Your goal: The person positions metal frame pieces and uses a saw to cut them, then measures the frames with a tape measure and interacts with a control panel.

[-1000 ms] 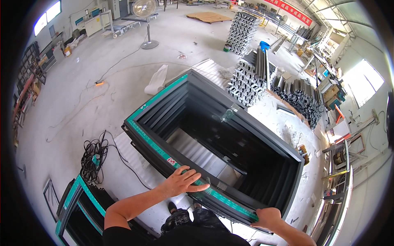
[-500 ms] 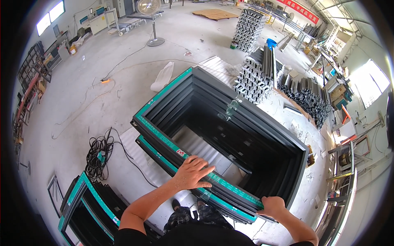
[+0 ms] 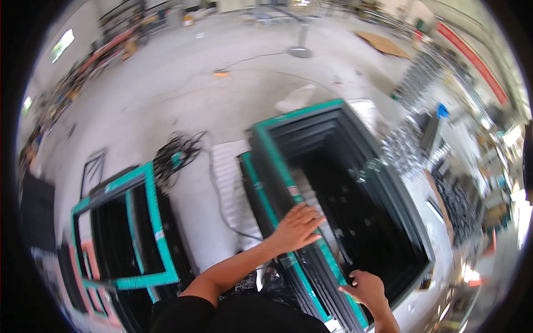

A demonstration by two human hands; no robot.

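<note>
A stack of dark window frames (image 3: 383,161) with teal tape along its edges stands in front of me. My left hand (image 3: 298,226) lies on the taped near rail of the top frame, fingers stretched across it and the thumb apart. Farther along the same rail, close to its near end, my right hand (image 3: 367,288) curls over the edge, thumb on one side and fingers toward the inside. Its fingertips are partly hidden and a little blurred. Clear wrapping (image 3: 369,169) clings to the far rail.
More teal-taped frames (image 3: 161,238) stand to my left, with a coil of black cable (image 3: 177,152) beyond them. Bundles of metal profiles (image 3: 408,141) and a blue bucket (image 3: 442,110) are at the right. A fan stand (image 3: 300,52) and an orange power strip (image 3: 221,73) are farther off.
My view has swung left, so the frame stack appears farther right and more of the left-hand frames shows. Both hands remain at the same near rail.
</note>
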